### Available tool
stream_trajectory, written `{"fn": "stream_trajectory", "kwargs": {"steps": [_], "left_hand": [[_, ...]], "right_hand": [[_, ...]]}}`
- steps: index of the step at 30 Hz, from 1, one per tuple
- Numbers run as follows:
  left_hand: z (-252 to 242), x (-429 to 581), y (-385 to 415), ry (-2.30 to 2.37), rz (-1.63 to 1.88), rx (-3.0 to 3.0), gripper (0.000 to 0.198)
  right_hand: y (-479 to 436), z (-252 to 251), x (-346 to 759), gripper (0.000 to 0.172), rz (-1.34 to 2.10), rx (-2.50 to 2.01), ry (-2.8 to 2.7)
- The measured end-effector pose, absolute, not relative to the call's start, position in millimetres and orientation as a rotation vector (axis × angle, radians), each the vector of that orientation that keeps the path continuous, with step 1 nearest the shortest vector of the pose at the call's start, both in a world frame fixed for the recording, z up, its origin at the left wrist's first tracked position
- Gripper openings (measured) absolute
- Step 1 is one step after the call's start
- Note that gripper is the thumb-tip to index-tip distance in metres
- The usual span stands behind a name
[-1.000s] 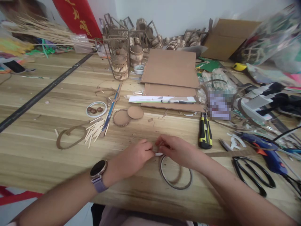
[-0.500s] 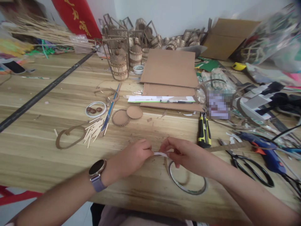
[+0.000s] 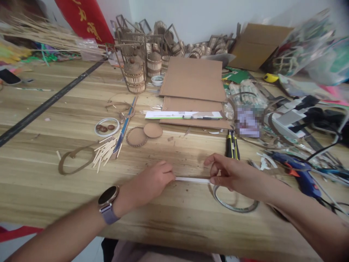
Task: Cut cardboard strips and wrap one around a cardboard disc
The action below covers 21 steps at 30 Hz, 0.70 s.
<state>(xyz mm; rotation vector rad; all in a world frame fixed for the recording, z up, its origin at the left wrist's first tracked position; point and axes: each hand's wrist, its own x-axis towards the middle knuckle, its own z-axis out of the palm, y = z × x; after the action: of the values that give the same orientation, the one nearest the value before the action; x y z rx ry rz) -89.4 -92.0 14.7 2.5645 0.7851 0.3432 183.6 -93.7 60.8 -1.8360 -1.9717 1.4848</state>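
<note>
Between my two hands a narrow white strip of tape (image 3: 192, 180) is stretched straight, low over the table, with a thin brown edge showing along it. My left hand (image 3: 158, 176), with a watch on its wrist, is closed with the fingertips pinching the strip's left end. My right hand (image 3: 230, 173) pinches the other end between thumb and finger, its other fingers curled loosely. A thin ring-shaped tape roll (image 3: 236, 209) hangs or rests just below the right hand; part of it is hidden behind the fingers.
Ahead lie a round cardboard disc (image 3: 153, 130), a braided-edge disc (image 3: 136, 137), wooden sticks (image 3: 105, 153) and a brown strip loop (image 3: 64, 165). To the right are a utility knife (image 3: 232, 145) and a glue gun (image 3: 300, 174). Cardboard sheets (image 3: 192, 78) and small slatted buckets (image 3: 135, 80) stand behind.
My right hand has moved right, away from the left, carrying the tape roll along. The white strip between the hands is longer and straighter. My left hand has barely moved.
</note>
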Motion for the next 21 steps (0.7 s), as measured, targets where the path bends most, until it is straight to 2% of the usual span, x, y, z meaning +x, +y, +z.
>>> {"fn": "stream_trajectory", "kwargs": {"steps": [6, 14, 21], "left_hand": [[12.4, -90.3, -92.5, 0.789, 0.321, 2.549, 0.029], [14.0, -90.6, -91.9, 0.762, 0.274, 2.572, 0.036], [17.6, -91.4, -92.1, 0.77, 0.185, 2.536, 0.04]], "right_hand": [[-91.7, 56.7, 187.2, 0.03, 1.435, -1.877, -2.001], [-89.4, 47.0, 193.3, 0.025, 1.488, -1.885, -2.065], [-90.7, 46.4, 190.5, 0.024, 1.335, -1.949, -2.161]]}}
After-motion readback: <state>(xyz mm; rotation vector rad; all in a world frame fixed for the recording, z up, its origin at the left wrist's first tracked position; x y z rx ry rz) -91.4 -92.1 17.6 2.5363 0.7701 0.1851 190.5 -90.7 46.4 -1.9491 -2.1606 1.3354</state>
